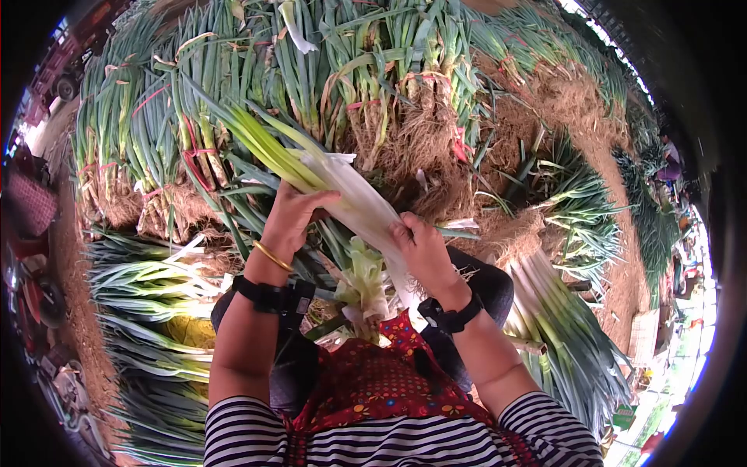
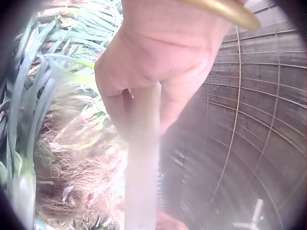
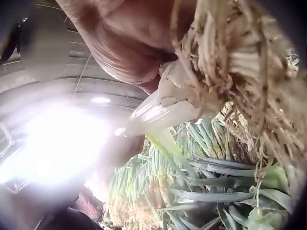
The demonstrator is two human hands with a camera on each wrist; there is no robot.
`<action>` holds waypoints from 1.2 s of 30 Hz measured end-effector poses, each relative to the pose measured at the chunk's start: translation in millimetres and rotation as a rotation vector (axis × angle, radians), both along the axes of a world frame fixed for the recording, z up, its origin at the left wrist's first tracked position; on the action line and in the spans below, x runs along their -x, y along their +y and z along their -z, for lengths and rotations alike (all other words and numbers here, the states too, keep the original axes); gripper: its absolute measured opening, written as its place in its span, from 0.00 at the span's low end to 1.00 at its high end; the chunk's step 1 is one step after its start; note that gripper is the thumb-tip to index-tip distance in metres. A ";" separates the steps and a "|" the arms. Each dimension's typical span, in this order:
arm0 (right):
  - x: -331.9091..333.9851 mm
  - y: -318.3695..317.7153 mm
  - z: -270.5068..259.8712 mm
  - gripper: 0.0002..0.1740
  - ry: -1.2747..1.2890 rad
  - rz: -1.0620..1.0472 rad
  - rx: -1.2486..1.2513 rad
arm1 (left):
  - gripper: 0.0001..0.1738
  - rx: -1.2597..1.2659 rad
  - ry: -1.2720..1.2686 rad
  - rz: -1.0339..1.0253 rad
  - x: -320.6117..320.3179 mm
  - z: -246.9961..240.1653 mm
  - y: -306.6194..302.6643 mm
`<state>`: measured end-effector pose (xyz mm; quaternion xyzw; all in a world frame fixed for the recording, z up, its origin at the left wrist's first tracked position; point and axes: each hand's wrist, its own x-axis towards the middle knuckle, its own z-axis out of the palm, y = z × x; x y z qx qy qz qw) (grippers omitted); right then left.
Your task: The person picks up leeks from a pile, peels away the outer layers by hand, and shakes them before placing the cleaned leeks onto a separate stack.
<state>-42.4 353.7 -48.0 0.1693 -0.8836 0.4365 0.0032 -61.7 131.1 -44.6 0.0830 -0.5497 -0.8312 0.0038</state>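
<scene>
A large green onion point(image 1: 354, 191) slants across the lap, yellow-green leaves up to the left and white shaft down to the right. My left hand point(image 1: 296, 218) grips it where the leaves meet the white, thumb lying across it. Lower down, the fingers of my right hand point(image 1: 426, 253) pinch the white shaft. The left wrist view shows the pale shaft point(image 2: 142, 182) between thumb and fingers of the left hand point(image 2: 158, 57). In the right wrist view, shaggy roots point(image 3: 216, 62) hang beside the right hand point(image 3: 129, 43).
Tied bunches of green onions point(image 1: 311, 86) stand in rows ahead. Peeled white stalks point(image 1: 560, 335) lie in a pile to the right, leafy ones point(image 1: 156, 288) to the left. Between the knees are pale peeled leaves point(image 1: 362, 280). Dry roots point(image 1: 428, 132) face me beyond the hands.
</scene>
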 end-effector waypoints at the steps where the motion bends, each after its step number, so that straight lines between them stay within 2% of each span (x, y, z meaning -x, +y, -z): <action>1: 1.9 2.0 0.7 0.10 -0.046 -0.003 0.009 | 0.27 -0.036 -0.009 0.016 -0.6 -1.1 0.2; 5: 12.0 13.9 1.5 0.14 -0.157 -0.031 -0.015 | 0.27 -0.113 -0.021 0.037 -3.8 -10.6 0.8; 7: 12.3 18.9 -3.1 0.18 -0.138 -0.161 -0.034 | 0.27 -0.147 -0.047 0.075 -4.2 -10.1 -4.4; 8: 10.8 19.7 -7.5 0.18 -0.138 -0.159 -0.034 | 0.27 -0.147 -0.046 0.077 -4.0 -9.7 -6.1; 10: 6.4 20.2 -20.8 0.20 -0.620 -0.303 0.117 | 0.29 -0.193 -0.022 0.063 -2.4 -8.9 -7.9; 11: 1.8 19.2 -26.3 0.20 -0.662 -0.230 0.125 | 0.25 -0.191 0.032 0.061 -3.7 -14.1 -5.4; 12: 0.6 20.9 -17.1 0.20 -0.663 -0.230 0.125 | 0.25 -0.191 0.032 0.061 -3.2 -12.9 -5.0; 14: 1.0 20.7 2.5 0.20 -0.266 -0.217 0.148 | 0.25 -0.225 0.037 0.049 -1.3 -8.5 -5.2; 18: -5.5 13.9 -6.6 0.19 -0.279 -0.073 0.123 | 0.27 -0.272 0.064 0.049 -0.2 -9.7 0.2; 20: -8.3 9.4 -9.2 0.17 -0.107 -0.020 0.047 | 0.30 -0.195 -0.062 0.025 -4.2 -16.5 7.7; 21: -9.0 8.1 -6.4 0.17 -0.109 -0.022 0.044 | 0.30 -0.197 -0.063 0.024 -7.8 -20.4 14.5; 23: -9.0 5.3 0.1 0.16 0.106 -0.045 -0.017 | 0.32 -0.109 -0.100 -0.012 -13.8 -26.3 24.8; 27: -11.2 1.8 -3.0 0.15 0.096 -0.030 -0.085 | 0.34 -0.068 -0.120 0.000 -10.2 -16.8 15.1; 29: -11.6 0.6 -2.3 0.16 0.029 0.003 0.102 | 0.35 -0.067 -0.078 0.008 -8.9 -14.6 14.5; 33: -9.9 4.0 -9.8 0.17 -0.109 0.042 0.032 | 0.36 -0.075 -0.107 0.009 -10.1 -19.1 15.8; 36: -9.4 5.1 -11.4 0.18 -0.144 0.018 0.174 | 0.36 -0.077 -0.123 0.023 -10.4 -20.5 16.5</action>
